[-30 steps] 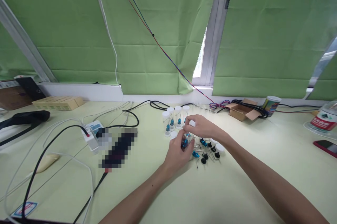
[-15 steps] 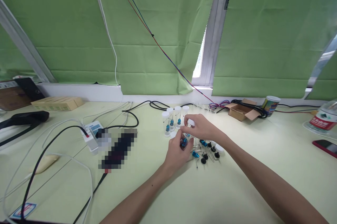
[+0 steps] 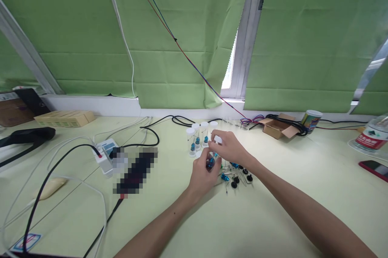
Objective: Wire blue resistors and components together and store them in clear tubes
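My left hand (image 3: 204,173) is closed around a small clear vial with a blue part (image 3: 211,162) showing between thumb and fingers. Just above it, my right hand (image 3: 230,145) pinches a white cap (image 3: 217,139) at the top of the vial; whether the cap is seated is hidden by the fingers. Behind my hands, several upright clear vials (image 3: 192,143) with white caps hold blue parts with thin wire-like stems. To the right of my left hand, loose blue parts (image 3: 224,177), thin metal rods and black round pieces (image 3: 236,180) lie on the table.
On the left of the table (image 3: 273,217) are a power strip (image 3: 104,161), looping cables and a pixelated dark object (image 3: 138,173). An open cardboard box (image 3: 277,128) with black cable and a printed can (image 3: 311,120) stand at the back right. A red-edged phone (image 3: 374,169) lies far right.
My right hand and the white cap have shifted slightly down and left, toward the vial. My left hand has barely moved and keeps its hold.
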Motion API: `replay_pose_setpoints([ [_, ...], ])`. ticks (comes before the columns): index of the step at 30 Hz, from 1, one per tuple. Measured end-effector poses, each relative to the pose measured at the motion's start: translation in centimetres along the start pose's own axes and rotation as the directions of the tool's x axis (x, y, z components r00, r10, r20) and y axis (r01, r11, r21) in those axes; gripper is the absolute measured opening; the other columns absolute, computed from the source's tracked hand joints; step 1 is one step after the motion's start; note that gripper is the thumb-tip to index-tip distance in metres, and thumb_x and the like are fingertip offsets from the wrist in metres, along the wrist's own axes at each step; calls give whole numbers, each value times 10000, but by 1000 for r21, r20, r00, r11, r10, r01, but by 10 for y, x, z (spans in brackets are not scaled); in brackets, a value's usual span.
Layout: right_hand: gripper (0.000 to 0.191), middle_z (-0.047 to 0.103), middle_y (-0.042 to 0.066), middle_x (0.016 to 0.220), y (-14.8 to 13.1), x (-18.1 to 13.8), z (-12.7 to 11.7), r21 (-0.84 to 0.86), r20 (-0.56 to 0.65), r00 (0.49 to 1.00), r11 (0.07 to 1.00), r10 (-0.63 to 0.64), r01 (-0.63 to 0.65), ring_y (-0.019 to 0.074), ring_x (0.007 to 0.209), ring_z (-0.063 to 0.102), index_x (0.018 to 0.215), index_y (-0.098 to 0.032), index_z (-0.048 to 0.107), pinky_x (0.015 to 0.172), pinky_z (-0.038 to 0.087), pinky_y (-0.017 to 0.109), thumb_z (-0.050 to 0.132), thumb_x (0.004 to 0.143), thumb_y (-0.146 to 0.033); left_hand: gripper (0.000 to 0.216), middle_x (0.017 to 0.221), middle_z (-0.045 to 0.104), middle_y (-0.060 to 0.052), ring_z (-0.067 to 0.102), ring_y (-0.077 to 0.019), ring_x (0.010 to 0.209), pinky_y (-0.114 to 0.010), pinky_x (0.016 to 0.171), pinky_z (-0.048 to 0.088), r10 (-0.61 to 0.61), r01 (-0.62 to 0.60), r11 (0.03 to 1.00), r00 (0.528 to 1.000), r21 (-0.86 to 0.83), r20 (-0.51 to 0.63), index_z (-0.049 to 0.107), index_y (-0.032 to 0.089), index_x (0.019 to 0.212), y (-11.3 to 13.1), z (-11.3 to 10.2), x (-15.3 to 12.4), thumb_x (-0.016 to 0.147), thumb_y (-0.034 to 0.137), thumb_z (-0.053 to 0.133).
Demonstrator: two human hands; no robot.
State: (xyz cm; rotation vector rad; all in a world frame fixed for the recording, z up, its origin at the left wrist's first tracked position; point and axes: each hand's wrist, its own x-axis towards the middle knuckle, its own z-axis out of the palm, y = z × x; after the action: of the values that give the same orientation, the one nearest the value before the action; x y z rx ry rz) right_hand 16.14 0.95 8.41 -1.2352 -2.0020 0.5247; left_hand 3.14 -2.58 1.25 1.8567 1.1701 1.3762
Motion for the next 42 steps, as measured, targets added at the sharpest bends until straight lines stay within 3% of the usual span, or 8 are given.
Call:
replay_pose_setpoints([
  [8, 96, 351, -56, 499, -4, -2, 4, -9, -58, 998, 1000, -3, 3, 133, 482, 336, 685, -234, 461, 480, 256, 235, 461, 776, -266, 200, 609, 416, 65, 336, -96, 502, -219, 497, 278, 6, -6, 1000, 1000, 7, -3, 523, 207, 980, -1, -1, -1, 875, 377, 514],
  [17, 143, 384, -48, 493, 2, -2, 10, -108, -115, 992, 993, -50, 38, 141, 490, 332, 710, -229, 503, 526, 251, 249, 426, 827, -260, 171, 618, 404, 66, 341, -99, 518, -223, 517, 286, -2, 1, 999, 1000, 37, 19, 509, 210, 971, -4, -2, -1, 884, 357, 507],
  [30, 106, 454, -49, 504, -2, -4, 14, -69, -155, 987, 997, -26, 16, 147, 480, 397, 740, -236, 508, 521, 270, 243, 443, 819, -264, 183, 622, 434, 55, 351, -104, 509, -225, 513, 286, -14, 14, 1000, 1000, 13, -21, 520, 212, 953, 0, -1, 0, 874, 376, 506],
  [42, 151, 387, -56, 479, 0, -5, 20, -95, -195, 981, 995, -8, -10, 155, 460, 365, 773, -242, 497, 525, 241, 249, 404, 868, -313, 164, 632, 423, 63, 345, -101, 523, -224, 523, 299, 1, 0, 999, 1000, 54, -12, 516, 215, 990, -2, -3, -1, 890, 344, 506],
])
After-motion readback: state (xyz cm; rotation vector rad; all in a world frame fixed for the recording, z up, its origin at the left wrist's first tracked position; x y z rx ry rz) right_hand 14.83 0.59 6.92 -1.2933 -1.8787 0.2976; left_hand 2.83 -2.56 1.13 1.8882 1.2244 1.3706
